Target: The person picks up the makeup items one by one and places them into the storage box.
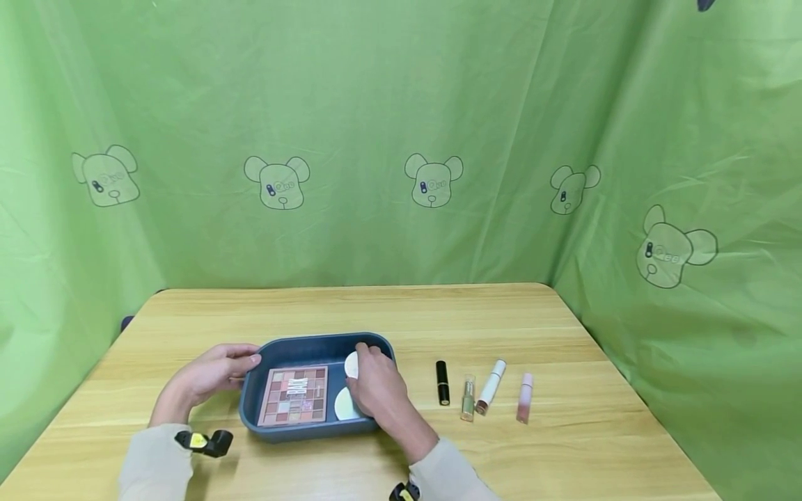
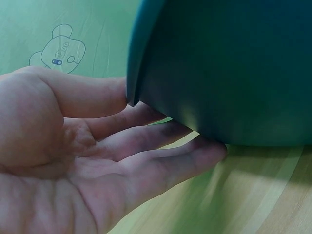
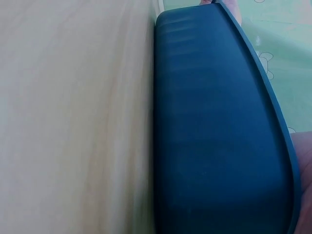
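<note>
At the left side, the left hand (image 1: 209, 376) holds the end of a dark blue tray (image 1: 313, 432), the thumb at the rim and the other fingers lower, along the wall. The tray stands on the wooden worktop (image 1: 564, 334). Inside it, on the left, lies a pinkish palette (image 1: 293, 396) with many small coloured squares. To the right of it are two white round pieces, the farther one (image 1: 352, 365) and the nearer one (image 1: 346, 405). The right hand (image 1: 380, 383) reaches over the tray and partly covers them; I cannot tell whether its fingers grip one. Further right, outside the tray, lie a black tube (image 1: 443, 383), a clear greenish tube (image 1: 468, 398), just beside it a white tube (image 1: 491, 385) with a brown end, and finally a pink tube (image 1: 525, 398).
</note>
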A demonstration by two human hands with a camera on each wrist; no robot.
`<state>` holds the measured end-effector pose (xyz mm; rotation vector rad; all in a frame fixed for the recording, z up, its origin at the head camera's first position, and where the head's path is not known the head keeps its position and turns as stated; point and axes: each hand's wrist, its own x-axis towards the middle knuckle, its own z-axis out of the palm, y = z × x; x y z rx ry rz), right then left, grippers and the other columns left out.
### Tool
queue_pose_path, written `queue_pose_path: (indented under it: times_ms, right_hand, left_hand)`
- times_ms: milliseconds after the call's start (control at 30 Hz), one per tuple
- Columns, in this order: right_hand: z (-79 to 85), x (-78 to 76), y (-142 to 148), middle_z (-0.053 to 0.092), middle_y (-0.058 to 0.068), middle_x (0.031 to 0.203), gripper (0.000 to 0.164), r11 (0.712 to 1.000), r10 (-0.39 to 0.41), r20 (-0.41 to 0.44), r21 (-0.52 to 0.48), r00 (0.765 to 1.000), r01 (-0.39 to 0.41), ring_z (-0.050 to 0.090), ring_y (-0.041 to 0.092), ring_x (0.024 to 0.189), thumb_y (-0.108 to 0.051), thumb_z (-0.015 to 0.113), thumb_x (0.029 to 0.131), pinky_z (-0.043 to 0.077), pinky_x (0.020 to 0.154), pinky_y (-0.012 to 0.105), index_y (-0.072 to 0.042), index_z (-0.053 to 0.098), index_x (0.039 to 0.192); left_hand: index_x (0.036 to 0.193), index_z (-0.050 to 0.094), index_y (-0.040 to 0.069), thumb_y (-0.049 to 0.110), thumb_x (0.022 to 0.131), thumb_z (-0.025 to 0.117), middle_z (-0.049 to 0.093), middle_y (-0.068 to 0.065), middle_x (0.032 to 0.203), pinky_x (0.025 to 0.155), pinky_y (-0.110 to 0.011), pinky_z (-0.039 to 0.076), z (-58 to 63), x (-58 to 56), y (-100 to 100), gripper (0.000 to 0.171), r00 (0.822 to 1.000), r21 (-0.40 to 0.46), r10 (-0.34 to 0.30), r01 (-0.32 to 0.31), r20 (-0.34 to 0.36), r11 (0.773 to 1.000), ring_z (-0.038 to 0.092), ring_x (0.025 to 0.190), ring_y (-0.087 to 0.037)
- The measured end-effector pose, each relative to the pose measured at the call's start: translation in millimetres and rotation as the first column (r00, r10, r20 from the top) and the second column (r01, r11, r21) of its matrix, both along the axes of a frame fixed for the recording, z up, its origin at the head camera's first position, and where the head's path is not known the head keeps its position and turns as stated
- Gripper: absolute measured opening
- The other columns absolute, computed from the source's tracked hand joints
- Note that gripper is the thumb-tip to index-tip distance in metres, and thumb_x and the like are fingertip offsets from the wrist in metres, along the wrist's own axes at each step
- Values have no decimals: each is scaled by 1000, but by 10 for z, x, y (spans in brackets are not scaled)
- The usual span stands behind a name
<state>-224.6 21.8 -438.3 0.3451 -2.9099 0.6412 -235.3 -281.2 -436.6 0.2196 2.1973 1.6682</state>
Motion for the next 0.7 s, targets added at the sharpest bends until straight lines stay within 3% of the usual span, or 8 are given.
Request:
queue_pose_path:
  times_ms: [700]
  right_hand:
    - [-1, 6, -11, 67, 17, 112, 44, 999, -19, 2, 27, 1000, 19, 68, 29, 97, -24, 77, 88, 62, 81, 44, -1, 64, 123]
  left_hand:
    - [143, 39, -19, 18, 106, 51, 58, -33, 135, 105, -51, 54, -7, -3, -4, 53, 1000, 2, 0, 0, 2, 1000, 61, 124, -40]
